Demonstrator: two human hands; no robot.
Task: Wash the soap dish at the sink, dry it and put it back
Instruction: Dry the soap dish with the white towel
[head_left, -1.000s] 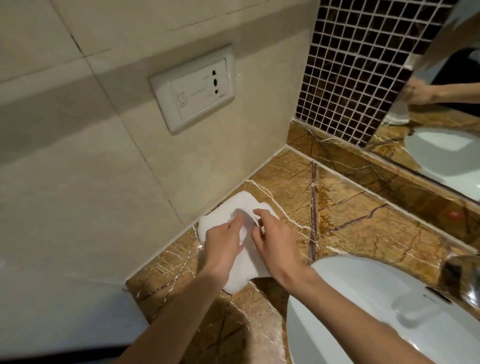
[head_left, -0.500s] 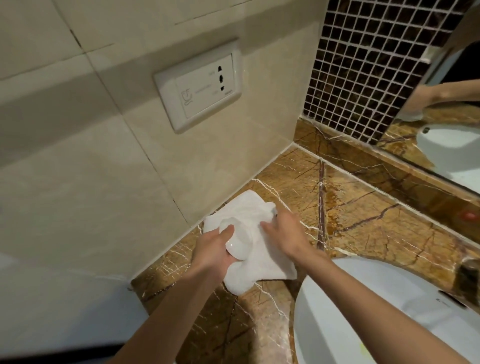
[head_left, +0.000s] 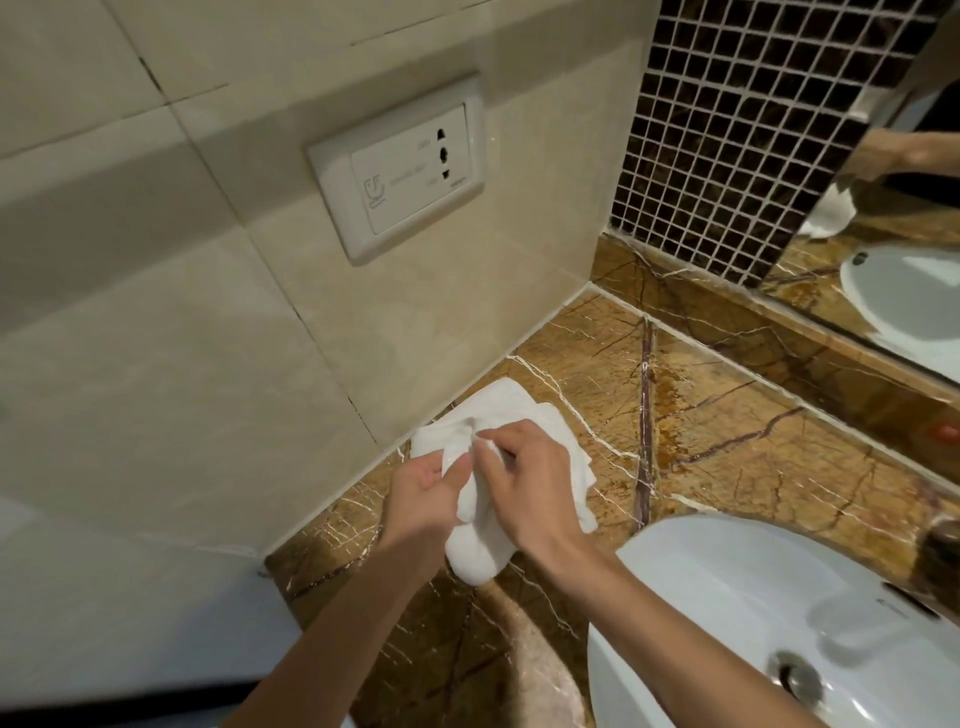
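Observation:
The white soap dish (head_left: 451, 460) is almost wholly wrapped in a white towel (head_left: 511, 410); only a small glossy edge shows by my left thumb. My left hand (head_left: 423, 501) grips the dish through the cloth from the left. My right hand (head_left: 524, 483) pinches a fold of the towel against the dish from above. Both hands are just over the brown marble counter (head_left: 727, 431), close to the left wall. The towel's lower end (head_left: 475, 558) hangs in a lump below my hands.
The white sink basin (head_left: 727, 597) with its drain (head_left: 800, 680) lies at the lower right. A wall socket (head_left: 400, 166) sits above my hands. Dark mosaic tile (head_left: 727, 130) and a mirror (head_left: 909, 291) stand behind the counter. A dark tap part (head_left: 945, 545) shows at the right edge.
Half a second ago the dish lay exposed under my left thumb; my right hand has since pulled towel over it and closed on it. The towel is more bunched.

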